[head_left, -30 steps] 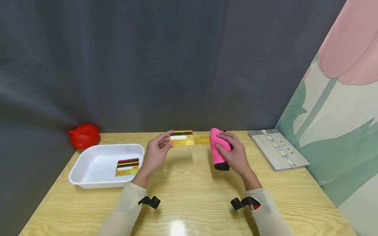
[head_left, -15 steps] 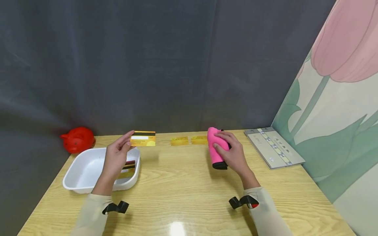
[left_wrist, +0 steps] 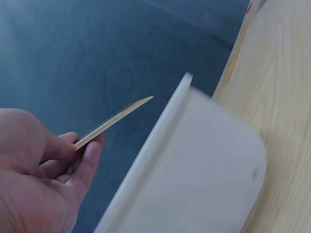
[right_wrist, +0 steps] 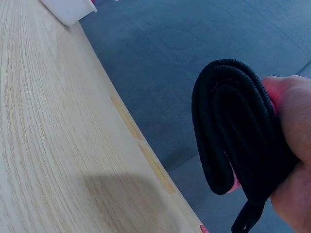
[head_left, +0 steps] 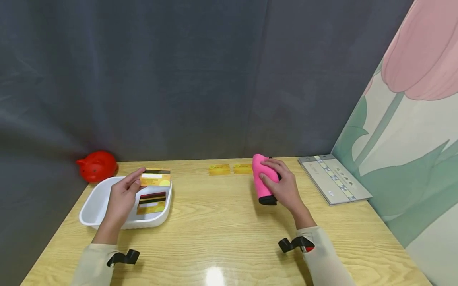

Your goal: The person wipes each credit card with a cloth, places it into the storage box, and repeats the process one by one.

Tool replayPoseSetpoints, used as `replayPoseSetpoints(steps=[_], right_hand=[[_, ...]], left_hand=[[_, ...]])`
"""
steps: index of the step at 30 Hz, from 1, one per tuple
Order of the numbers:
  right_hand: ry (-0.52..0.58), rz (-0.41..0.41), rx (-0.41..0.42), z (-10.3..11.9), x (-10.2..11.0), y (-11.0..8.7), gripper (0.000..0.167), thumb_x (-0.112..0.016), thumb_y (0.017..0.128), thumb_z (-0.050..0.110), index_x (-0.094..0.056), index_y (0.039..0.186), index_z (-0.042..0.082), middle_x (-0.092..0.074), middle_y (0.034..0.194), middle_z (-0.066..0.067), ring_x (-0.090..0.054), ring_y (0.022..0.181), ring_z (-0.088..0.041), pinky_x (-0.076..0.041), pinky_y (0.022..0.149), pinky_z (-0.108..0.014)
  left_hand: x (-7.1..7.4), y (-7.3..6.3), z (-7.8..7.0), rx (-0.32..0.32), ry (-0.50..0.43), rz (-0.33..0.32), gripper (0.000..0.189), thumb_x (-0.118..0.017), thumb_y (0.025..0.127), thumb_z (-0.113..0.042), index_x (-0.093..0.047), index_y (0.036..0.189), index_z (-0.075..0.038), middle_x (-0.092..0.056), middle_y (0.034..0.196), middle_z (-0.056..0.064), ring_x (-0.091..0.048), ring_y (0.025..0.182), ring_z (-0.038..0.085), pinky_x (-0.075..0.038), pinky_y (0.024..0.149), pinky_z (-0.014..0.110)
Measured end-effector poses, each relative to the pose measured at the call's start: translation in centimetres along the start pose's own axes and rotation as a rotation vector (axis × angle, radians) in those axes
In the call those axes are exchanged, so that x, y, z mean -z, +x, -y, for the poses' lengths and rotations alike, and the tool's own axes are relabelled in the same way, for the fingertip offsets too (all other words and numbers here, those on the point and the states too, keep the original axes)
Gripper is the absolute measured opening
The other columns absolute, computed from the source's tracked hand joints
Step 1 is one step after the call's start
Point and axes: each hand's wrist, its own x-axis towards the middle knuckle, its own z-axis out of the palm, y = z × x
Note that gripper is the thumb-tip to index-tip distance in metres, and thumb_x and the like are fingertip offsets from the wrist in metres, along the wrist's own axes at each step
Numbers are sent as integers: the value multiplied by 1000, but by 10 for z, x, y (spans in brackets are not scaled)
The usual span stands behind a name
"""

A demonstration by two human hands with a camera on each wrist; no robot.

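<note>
My left hand (head_left: 119, 198) pinches a yellow bank card (head_left: 156, 179) with a black stripe and a white strip. In the left wrist view, thumb and fingers grip the card (left_wrist: 114, 123) by one edge, beside the wall of the white plastic tray (left_wrist: 199, 165). From the head, the card overlaps the far right part of the tray (head_left: 152, 224). Inside the tray lie overlapping bank cards (head_left: 152, 207). My right hand (head_left: 286, 186) grips a folded pink cloth (head_left: 260, 178) with black trim, held above the table; its black folded end (right_wrist: 228, 121) and a small loop show in the right wrist view.
Two yellow cards (head_left: 219, 170) lie side by side at the table's back edge, left of the pink cloth. A red piggy bank (head_left: 97, 167) stands behind the tray. A grey ring-bound calendar or album (head_left: 334, 178) lies at the right. A dark curtain (head_left: 196, 79) hangs behind.
My left hand has carried the bank card left from the back middle to over the tray, then lowered it a little. The right hand keeps its grip on the pink cloth, nearly still.
</note>
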Motion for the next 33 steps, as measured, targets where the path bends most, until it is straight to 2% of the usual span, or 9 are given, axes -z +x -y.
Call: replayPoseSetpoints(steps=[5,11,15,18,21,24,27,33], right_hand=[[-6,14,1,0,0,-1,38,-79,92,16,-72,129,14,-60,144,-11,-58,130,-31,-50,102,-38],[-8,18,2,-2,-1,-2,38,-79,91,14,-72,129,13,-60,143,-11,-58,131,-33,-51,104,-48],[-10,19,4,-1,-1,-4,39,-79,91,13,-71,129,13,-60,143,-12,-57,132,-33,-51,105,-52],[-12,20,4,0,-1,-3,39,-79,91,14,-71,129,13,-60,144,-12,-57,133,-33,-51,106,-53],[-15,23,6,1,-2,-3,39,-79,91,14,-71,129,13,-59,144,-11,-57,133,-32,-51,106,-47],[-16,28,10,1,-3,-2,39,-79,91,14,-71,129,14,-60,144,-10,-58,132,-30,-51,104,-37],[-16,30,19,1,-4,-2,39,-80,91,14,-71,129,14,-60,144,-10,-58,131,-29,-49,102,-30],[-19,35,24,1,-5,-2,39,-80,91,14,-71,129,14,-62,141,-9,-59,130,-28,-50,98,-26]], left_hand=[[10,5,12,10,-25,34,44,-43,110,-9,-48,153,-2,-49,155,25,-63,90,-17,-49,85,1],[14,9,19,41,-13,78,44,-42,110,-7,-46,153,0,-46,157,25,-58,94,-20,-52,85,4],[12,10,21,33,26,134,43,-43,109,-4,-49,151,2,-50,152,27,-55,95,-19,-52,85,5],[12,9,25,27,49,204,41,-44,108,-2,-51,148,5,-53,148,30,-55,96,-17,-54,86,8],[11,9,28,20,57,264,41,-45,107,0,-52,146,9,-56,142,32,-58,95,-12,-57,86,13],[10,8,30,16,60,292,40,-47,105,3,-52,144,11,-61,135,34,-60,92,-9,-59,83,15],[10,8,34,7,62,289,39,-50,102,5,-54,141,14,-66,127,33,-62,88,-6,-60,79,17],[11,8,37,-8,67,264,39,-55,98,7,-57,137,14,-71,120,31,-63,86,-6,-59,76,17]])
